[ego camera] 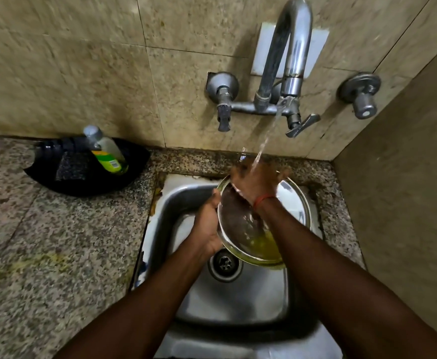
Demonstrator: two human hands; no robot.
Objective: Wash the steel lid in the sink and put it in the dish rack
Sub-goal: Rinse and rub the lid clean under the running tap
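Left hand fingers gripping steel lid rim, right hand fingers spread on it

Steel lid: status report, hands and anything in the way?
Left hand grips steel lid by its rim, tilted over the sink. Right hand rubs its face under running water. Yellow residue remains. Dish rack not in view.

Beige stone-look wall tiles rise behind, and a plain side wall closes the corner to the right. A speckled granite counter spreads left. A white plate sits on the tiles high above. Light is dim and warm.
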